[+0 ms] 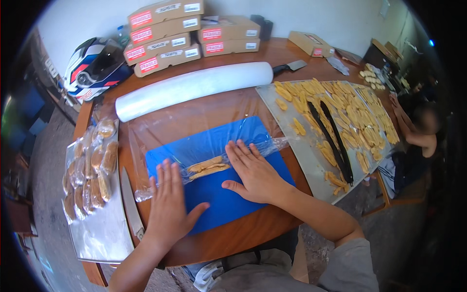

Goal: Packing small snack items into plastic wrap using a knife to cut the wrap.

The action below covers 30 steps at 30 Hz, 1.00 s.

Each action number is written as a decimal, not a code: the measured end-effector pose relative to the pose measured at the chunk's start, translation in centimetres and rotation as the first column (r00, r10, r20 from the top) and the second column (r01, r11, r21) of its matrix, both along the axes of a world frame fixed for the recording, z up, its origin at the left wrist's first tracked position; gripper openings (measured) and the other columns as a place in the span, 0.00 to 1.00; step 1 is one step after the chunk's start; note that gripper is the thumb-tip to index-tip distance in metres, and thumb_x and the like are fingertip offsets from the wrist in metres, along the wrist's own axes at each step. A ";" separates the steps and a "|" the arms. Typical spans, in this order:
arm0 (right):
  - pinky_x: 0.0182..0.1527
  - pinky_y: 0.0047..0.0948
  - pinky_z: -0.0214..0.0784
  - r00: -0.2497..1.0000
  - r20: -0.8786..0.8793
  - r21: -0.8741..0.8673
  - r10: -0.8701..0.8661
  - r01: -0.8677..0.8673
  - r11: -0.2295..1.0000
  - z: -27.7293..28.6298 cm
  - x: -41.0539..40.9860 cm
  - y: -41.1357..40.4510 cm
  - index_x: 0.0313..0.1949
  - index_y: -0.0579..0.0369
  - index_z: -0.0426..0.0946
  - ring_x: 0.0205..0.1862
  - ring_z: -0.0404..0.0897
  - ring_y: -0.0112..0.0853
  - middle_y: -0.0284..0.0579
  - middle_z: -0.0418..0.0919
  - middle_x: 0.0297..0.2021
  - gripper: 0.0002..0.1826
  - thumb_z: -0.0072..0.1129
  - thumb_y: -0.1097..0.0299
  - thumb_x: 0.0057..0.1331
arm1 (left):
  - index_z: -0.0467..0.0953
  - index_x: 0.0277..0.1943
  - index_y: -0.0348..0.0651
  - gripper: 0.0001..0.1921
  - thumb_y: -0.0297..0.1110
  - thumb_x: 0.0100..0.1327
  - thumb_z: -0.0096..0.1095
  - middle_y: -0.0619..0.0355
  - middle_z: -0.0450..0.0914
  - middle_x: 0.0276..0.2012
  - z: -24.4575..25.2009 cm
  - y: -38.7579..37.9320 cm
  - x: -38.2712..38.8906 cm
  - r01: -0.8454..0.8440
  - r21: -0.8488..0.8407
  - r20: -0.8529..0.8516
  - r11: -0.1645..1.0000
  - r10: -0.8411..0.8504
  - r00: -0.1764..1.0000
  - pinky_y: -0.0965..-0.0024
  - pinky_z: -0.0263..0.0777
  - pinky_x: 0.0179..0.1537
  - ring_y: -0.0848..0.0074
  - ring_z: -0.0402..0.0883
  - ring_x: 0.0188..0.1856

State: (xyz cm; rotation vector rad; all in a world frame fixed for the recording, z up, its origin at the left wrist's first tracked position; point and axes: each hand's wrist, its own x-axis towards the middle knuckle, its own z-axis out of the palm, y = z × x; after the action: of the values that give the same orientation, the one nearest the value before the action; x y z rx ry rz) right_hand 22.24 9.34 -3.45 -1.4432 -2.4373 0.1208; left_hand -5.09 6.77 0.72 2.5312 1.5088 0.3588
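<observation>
Both palms face down at the two ends of a bundle of yellow-brown food strips (208, 167), perhaps fried banana slices, lying in clear plastic film (178, 131). My left hand (171, 204) is flat at the bundle's left, thumb spread. On its right, my right hand (251, 173) rests with fingers stretched over the film. Neither hand grips anything. Under the film is a blue cutting mat (226, 208). The film runs back toward a large white roll (197, 87) and is bunched into a band along the bundle's line.
Left stands a metal tray (102, 237) with several wrapped bundles (96, 157), beside a knife (132, 204). Black tongs (334, 142) lie on the right tray (292, 153) among loose strips (343, 109). Boxes (166, 33), a helmet (96, 69) and a cleaver (292, 66) are behind. Another person (416, 135) sits right.
</observation>
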 end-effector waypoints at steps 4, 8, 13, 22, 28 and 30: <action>0.82 0.57 0.42 0.998 0.015 -0.046 0.057 -0.056 0.997 0.8 0.3 0.1 0.79 0.68 0.54 0.82 0.51 0.58 0.66 0.55 0.79 0.51 0.41 0.30 0.77 | 0.45 0.80 0.23 0.55 0.60 0.70 0.65 0.23 0.44 0.80 -0.6 -0.2 -2.9 -0.088 -0.154 -0.110 0.984 0.071 0.991 0.40 0.35 0.81 0.35 0.36 0.84; 0.82 0.57 0.41 0.987 0.153 -0.082 -0.039 0.052 0.995 1.2 3.8 0.1 0.79 0.61 0.58 0.82 0.50 0.60 0.65 0.55 0.80 0.46 0.46 0.34 0.78 | 0.46 0.81 0.24 0.52 0.61 0.73 0.60 0.20 0.42 0.80 -1.0 0.5 -3.4 -0.105 -0.203 -0.104 0.974 0.085 0.991 0.38 0.36 0.80 0.33 0.34 0.84; 0.82 0.57 0.38 0.985 0.074 -0.126 -0.153 0.161 0.979 1.8 7.4 0.0 0.81 0.54 0.56 0.83 0.46 0.63 0.65 0.52 0.81 0.42 0.51 0.40 0.78 | 0.48 0.80 0.25 0.47 0.58 0.77 0.55 0.19 0.42 0.80 -1.0 -0.4 -5.3 -0.101 -0.180 0.025 0.978 0.107 0.994 0.43 0.39 0.81 0.32 0.38 0.83; 0.79 0.50 0.51 0.944 -0.330 0.020 -0.022 0.031 0.999 3.6 8.7 0.3 0.74 0.61 0.68 0.80 0.61 0.54 0.64 0.64 0.76 0.32 0.53 0.51 0.80 | 0.80 0.58 0.31 0.16 0.27 0.71 0.69 0.41 0.84 0.56 3.9 -2.9 -8.4 -0.443 0.032 0.645 0.896 0.320 0.693 0.66 0.80 0.55 0.62 0.87 0.56; 0.45 0.34 0.79 0.829 -0.553 0.051 -0.085 0.135 0.989 6.3 5.9 -2.4 0.50 0.61 0.86 0.39 0.90 0.38 0.47 0.91 0.40 0.11 0.61 0.73 0.72 | 0.78 0.48 0.38 0.22 0.43 0.62 0.81 0.55 0.82 0.28 2.6 -10.9 -7.6 -0.663 -0.059 0.165 0.746 0.662 0.731 0.62 0.78 0.29 0.66 0.84 0.26; 0.38 0.31 0.77 0.895 -0.447 0.185 0.016 0.075 0.980 6.7 4.0 -3.3 0.47 0.59 0.87 0.32 0.87 0.35 0.45 0.90 0.34 0.09 0.62 0.71 0.71 | 0.75 0.49 0.39 0.24 0.45 0.61 0.81 0.54 0.81 0.27 1.7 -11.9 -7.3 -0.668 -0.089 0.153 0.738 0.673 0.723 0.61 0.78 0.29 0.63 0.84 0.25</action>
State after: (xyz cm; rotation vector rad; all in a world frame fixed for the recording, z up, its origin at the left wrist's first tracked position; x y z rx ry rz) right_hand 26.23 6.05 3.21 -1.2058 -1.9904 0.1758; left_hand -12.42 -5.11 2.38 1.7626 2.2888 0.6251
